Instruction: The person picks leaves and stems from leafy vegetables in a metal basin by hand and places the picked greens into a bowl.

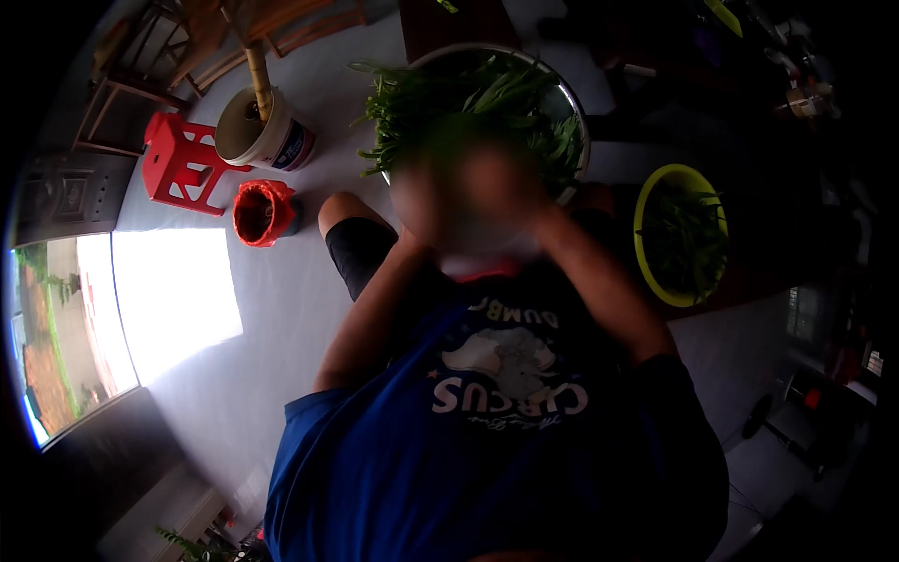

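A large metal basin (582, 140) heaped with long leafy greens (468, 98) stands in front of me. My left hand (421, 199) and my right hand (498, 185) are close together over the near side of the basin, just below the heap. A heavy blur covers both hands, so their fingers cannot be made out. Whether either one grips any stems is also hidden. Off to the right, a yellow-green basket (642, 245) holds more leafy greens (688, 239).
To the left are a red plastic stool (173, 155), a white bucket (234, 140) with a bamboo-like stick (258, 80), and a small bin lined with a red bag (265, 214). Wooden chairs (131, 98) stand farther back. Bright light enters through a doorway (80, 318).
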{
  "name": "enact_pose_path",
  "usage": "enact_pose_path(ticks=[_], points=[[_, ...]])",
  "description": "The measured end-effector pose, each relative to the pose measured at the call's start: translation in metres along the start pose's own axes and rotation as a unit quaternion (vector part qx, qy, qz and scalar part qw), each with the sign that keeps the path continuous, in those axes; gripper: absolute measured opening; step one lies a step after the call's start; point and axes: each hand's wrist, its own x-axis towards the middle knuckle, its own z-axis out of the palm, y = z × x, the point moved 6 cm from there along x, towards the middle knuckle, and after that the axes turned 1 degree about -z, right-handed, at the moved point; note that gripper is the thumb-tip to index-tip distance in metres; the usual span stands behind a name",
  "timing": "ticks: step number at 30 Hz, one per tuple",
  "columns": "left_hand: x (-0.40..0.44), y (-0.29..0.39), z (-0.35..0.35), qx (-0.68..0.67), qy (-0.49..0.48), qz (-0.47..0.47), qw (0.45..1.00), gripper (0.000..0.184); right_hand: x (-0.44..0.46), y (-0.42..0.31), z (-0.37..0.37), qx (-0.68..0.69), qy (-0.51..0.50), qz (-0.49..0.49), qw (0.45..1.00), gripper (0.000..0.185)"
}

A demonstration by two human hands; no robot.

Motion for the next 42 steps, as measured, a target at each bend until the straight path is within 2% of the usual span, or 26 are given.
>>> enact_pose_path(ticks=[4, 7, 11, 14, 15, 17, 22, 24, 25, 26, 30, 34, 35, 36, 37, 38, 40, 42], points=[[-0.001, 0.008, -0.004, 0.006, -0.004, -0.028, 1.0, 0.017, -0.009, 0.007, 0.019, 0.039, -0.019, 0.008, 0.999, 0.018], [0.004, 0.014, -0.007, -0.073, -0.044, -0.148, 0.985, 0.018, -0.011, 0.007, 0.014, 0.067, -0.01, 0.016, 0.998, 0.023], [0.005, 0.014, -0.001, -0.093, -0.041, -0.151, 0.983, 0.021, -0.005, 0.002, -0.003, 0.098, 0.022, 0.032, 0.994, 0.031], [0.011, 0.02, -0.002, -0.134, -0.045, -0.181, 0.973, 0.023, -0.008, 0.005, 0.0, 0.142, 0.081, 0.091, 0.982, 0.039], [0.012, 0.021, -0.001, -0.15, -0.043, -0.186, 0.97, 0.024, -0.01, -0.003, -0.002, 0.03, 0.107, 0.035, 0.993, 0.042], [0.01, 0.022, 0.004, -0.165, -0.04, -0.205, 0.964, 0.025, -0.015, -0.002, -0.001, -0.002, 0.134, 0.031, 0.99, 0.039], [0.01, 0.023, 0.01, -0.171, -0.03, -0.214, 0.961, 0.025, -0.024, 0.027, -0.018, 0.117, 0.183, 0.129, 0.968, 0.031], [0.008, 0.023, 0.011, -0.154, -0.025, -0.21, 0.965, 0.024, -0.033, 0.05, -0.029, 0.248, 0.198, 0.219, 0.923, 0.028], [0.008, 0.023, 0.011, -0.146, -0.024, -0.207, 0.967, 0.024, -0.039, 0.064, -0.029, 0.444, 0.194, 0.313, 0.817, 0.024], [0.008, 0.02, 0.012, -0.142, -0.027, -0.219, 0.965, 0.025, -0.049, 0.073, -0.029, 0.598, 0.231, 0.406, 0.651, 0.022], [0.004, 0.01, 0.018, -0.15, -0.055, -0.256, 0.953, 0.029, -0.075, 0.111, -0.081, 0.58, 0.331, 0.441, 0.599, 0.019], [0.0, 0.0, 0.028, -0.122, -0.058, -0.201, 0.97, 0.027, -0.122, 0.138, -0.147, 0.552, 0.399, 0.416, 0.602, 0.017], [-0.001, 0.0, 0.029, -0.13, -0.065, -0.211, 0.967, 0.026, -0.135, 0.146, -0.161, 0.56, 0.41, 0.41, 0.591, 0.018], [-0.002, 0.002, 0.031, -0.139, -0.074, -0.221, 0.962, 0.025, -0.145, 0.146, -0.18, 0.561, 0.442, 0.429, 0.553, 0.017], [-0.001, 0.009, 0.031, -0.133, -0.102, -0.246, 0.955, 0.023, -0.157, 0.148, -0.2, 0.537, 0.457, 0.433, 0.561, 0.018], [-0.001, 0.011, 0.033, -0.137, -0.097, -0.221, 0.961, 0.023, -0.169, 0.152, -0.22, 0.515, 0.471, 0.436, 0.568, 0.018], [-0.003, 0.012, 0.038, -0.153, -0.095, -0.195, 0.964, 0.023, -0.192, 0.157, -0.266, 0.388, 0.489, 0.47, 0.623, 0.022], [-0.004, 0.018, 0.039, -0.15, -0.104, -0.206, 0.961, 0.023, -0.213, 0.158, -0.314, 0.174, 0.411, 0.481, 0.755, 0.028]])
